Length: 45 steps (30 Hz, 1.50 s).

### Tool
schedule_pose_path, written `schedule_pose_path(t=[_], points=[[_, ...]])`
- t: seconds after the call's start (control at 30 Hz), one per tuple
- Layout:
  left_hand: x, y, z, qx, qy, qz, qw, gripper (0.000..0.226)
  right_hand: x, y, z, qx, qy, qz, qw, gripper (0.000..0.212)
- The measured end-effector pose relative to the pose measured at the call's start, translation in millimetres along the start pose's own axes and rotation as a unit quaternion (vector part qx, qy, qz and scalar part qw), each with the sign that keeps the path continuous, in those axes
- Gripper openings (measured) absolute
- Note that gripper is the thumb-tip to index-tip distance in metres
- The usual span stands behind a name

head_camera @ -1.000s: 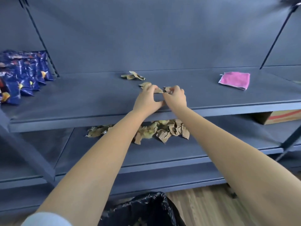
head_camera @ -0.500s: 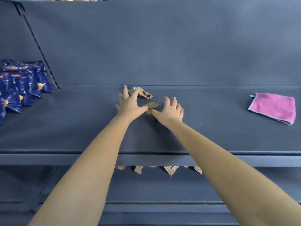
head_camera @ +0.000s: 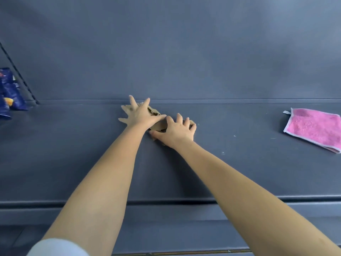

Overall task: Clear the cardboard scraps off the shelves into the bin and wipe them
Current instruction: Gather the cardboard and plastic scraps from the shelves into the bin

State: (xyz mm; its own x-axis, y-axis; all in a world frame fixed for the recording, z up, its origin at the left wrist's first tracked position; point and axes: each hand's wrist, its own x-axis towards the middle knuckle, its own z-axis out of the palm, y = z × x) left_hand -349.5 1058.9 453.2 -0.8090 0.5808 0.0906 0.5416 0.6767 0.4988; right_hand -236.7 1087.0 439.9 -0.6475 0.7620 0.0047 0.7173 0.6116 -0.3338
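Brown cardboard scraps (head_camera: 159, 125) lie in a small heap near the back of the dark blue shelf (head_camera: 73, 154), mostly hidden under my hands. My left hand (head_camera: 139, 113) lies over the far scraps with its fingers spread and straight. Just right of it, my right hand (head_camera: 177, 131) covers the nearer scraps with its fingers bent down onto them. The two hands touch at the thumbs. A pink cloth (head_camera: 315, 128) lies flat on the same shelf at the far right. The bin is out of view.
Blue snack bags (head_camera: 9, 93) stand at the shelf's left end by a slanted upright. The shelf's back panel rises just behind my hands. The shelf's front lip (head_camera: 184, 206) runs across below my forearms, with a lower shelf under it.
Both hands have reached further back along the shelf and drawn the scraps together between them. The view has tilted up, so the lower shelf's scraps and the bin have dropped out of sight.
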Motion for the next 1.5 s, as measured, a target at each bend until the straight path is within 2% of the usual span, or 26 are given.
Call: schedule_pose_path(t=[0.13, 0.23, 0.37, 0.5, 0.57, 0.67, 0.8, 1.0, 1.13, 1.23, 1.3, 1.4, 1.5], points=[[8, -4, 9, 0.024, -0.018, 0.0, 1.0, 0.058, -1, 1, 3, 0.005, 0.046, -0.033, 0.998, 0.065], [12, -3, 11, 0.007, -0.005, 0.006, 1.0, 0.039, -4, -1, 3, -0.008, 0.075, -0.054, 0.996, 0.062], [17, 1, 10, -0.025, 0.003, 0.036, 0.999, 0.026, -6, -2, 3, 0.011, 0.092, -0.075, 0.993, 0.057], [7, 2, 11, -0.016, 0.016, 0.046, 0.999, 0.031, -9, -4, 3, 0.023, 0.103, -0.088, 0.991, 0.056], [3, 3, 9, -0.001, 0.02, 0.053, 0.998, 0.034, -10, -5, 3, 0.009, 0.107, -0.08, 0.991, 0.063], [4, 3, 4, 0.038, -0.021, 0.054, 0.998, 0.054, -8, -7, 2, 0.004, 0.063, -0.047, 0.997, 0.081], [7, 2, 8, 0.035, -0.036, 0.056, 0.997, 0.043, -6, -5, 3, 0.042, 0.006, -0.026, 0.999, 0.093], [8, 1, 5, -0.049, -0.082, 0.115, 0.989, 0.026, -7, -5, 2, 0.108, -0.001, -0.054, 0.993, 0.108], [-9, -4, 0, -0.041, -0.063, 0.148, 0.986, 0.02, -2, -4, 0, 0.064, -0.002, -0.067, 0.996, 0.119], [-17, -9, -5, -0.035, -0.074, 0.153, 0.985, 0.021, 9, -4, -2, 0.015, -0.025, -0.093, 0.995, 0.113], [-26, -12, -6, -0.033, -0.064, 0.157, 0.985, 0.018, 14, -3, -2, 0.026, -0.045, -0.114, 0.992, 0.103], [-37, -15, -5, -0.035, -0.033, 0.155, 0.987, 0.031, 10, -5, -1, 0.059, -0.032, -0.142, 0.988, 0.084], [-45, -18, -8, -0.034, -0.024, 0.157, 0.987, 0.035, -2, -10, -1, 0.048, -0.007, -0.143, 0.989, 0.067]])
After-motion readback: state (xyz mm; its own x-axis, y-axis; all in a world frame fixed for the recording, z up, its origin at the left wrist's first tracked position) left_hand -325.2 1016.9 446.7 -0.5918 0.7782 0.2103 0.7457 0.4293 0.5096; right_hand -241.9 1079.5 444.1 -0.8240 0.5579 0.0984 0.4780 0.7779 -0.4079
